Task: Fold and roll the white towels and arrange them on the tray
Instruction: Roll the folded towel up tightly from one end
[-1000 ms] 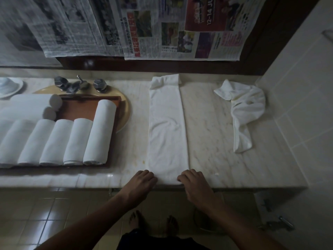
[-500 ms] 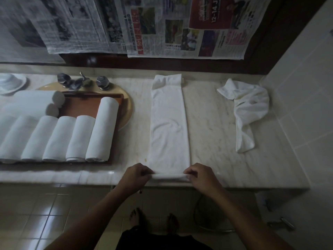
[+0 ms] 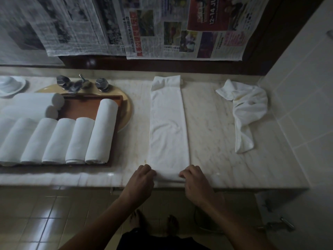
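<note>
Towel strip (image 3: 168,127): folded long and narrow, flat on desk (image 3: 212,127), reaching from back edge to front edge
Left hand (image 3: 142,179): fingers curled round strip's near-left corner, gripping it
Right hand (image 3: 195,179): same grip, near-right corner
Tray (image 3: 86,109): left part of desk, rolled towels (image 3: 100,130) side by side on it
Loose towel (image 3: 246,109): crumpled, near back right corner

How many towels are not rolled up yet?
2. One long folded towel lies in the middle; left hand and right hand grip its near end. One crumpled towel sits at the far right. More may hide past the left edge.
</note>
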The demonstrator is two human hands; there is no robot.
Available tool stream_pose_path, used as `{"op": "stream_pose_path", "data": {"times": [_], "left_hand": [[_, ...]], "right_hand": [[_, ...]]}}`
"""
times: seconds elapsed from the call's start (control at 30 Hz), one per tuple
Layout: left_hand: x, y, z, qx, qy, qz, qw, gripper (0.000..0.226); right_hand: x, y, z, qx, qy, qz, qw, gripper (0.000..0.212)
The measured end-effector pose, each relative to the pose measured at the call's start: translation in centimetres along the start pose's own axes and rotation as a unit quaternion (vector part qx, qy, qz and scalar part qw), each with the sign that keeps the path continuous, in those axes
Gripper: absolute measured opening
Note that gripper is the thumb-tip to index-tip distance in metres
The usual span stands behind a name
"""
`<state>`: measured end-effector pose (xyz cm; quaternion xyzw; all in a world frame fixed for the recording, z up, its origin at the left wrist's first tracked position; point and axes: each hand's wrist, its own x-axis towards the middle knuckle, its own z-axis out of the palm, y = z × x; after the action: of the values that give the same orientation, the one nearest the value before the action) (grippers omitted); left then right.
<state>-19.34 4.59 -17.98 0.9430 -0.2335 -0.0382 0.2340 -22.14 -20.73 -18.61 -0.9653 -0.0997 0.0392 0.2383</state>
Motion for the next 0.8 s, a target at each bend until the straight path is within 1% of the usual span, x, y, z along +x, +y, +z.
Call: {"op": "stream_pose_path", "data": {"times": [0.17, 0.27, 0.33, 0.43, 0.53, 0.6, 0.67, 0.73, 0.8], "left_hand": [[0.2, -1.2, 0.5, 0.042, -0.020, 0.015, 0.999, 0.044], [0.7, -1.4, 0.2, 0.058, -0.013, 0.017, 0.998, 0.047], [0.8, -1.4, -0.2, 0.049, -0.008, 0.010, 0.999, 0.046], [0.3, -1.2, -1.1, -0.009, -0.013, -0.038, 0.999, 0.032], [-0.1, -1.1, -1.8, -0.089, -0.021, -0.109, 0.990, 0.018], [-0.1, -1.3, -2.1, -0.148, -0.034, -0.173, 0.973, 0.015], [0.1, -1.6, -2.3, -0.204, -0.045, -0.224, 0.952, 0.013], [0.4, -1.7, -2.4, -0.243, -0.043, -0.259, 0.934, 0.009], [0.7, -1.5, -2.4, -0.267, -0.037, -0.290, 0.918, 0.008]], "right_hand": [[0.0, 0.2, -0.2, -0.028, -0.022, -0.016, 0.999, 0.044], [0.3, 0.3, -0.2, -0.045, -0.023, -0.025, 0.998, 0.046], [0.4, 0.7, -0.5, -0.046, -0.028, -0.033, 0.998, 0.044], [0.3, 1.2, -1.5, -0.002, -0.041, -0.023, 0.999, 0.035], [-0.1, 1.5, -2.3, 0.066, -0.049, 0.028, 0.996, 0.026], [-0.2, 1.8, -2.5, 0.117, -0.050, 0.070, 0.989, 0.024], [0.0, 2.0, -2.7, 0.160, -0.035, 0.088, 0.983, 0.022], [0.3, 2.2, -2.6, 0.177, -0.018, 0.094, 0.980, 0.020], [0.7, 2.0, -2.2, 0.166, 0.000, 0.103, 0.981, 0.019]]}}
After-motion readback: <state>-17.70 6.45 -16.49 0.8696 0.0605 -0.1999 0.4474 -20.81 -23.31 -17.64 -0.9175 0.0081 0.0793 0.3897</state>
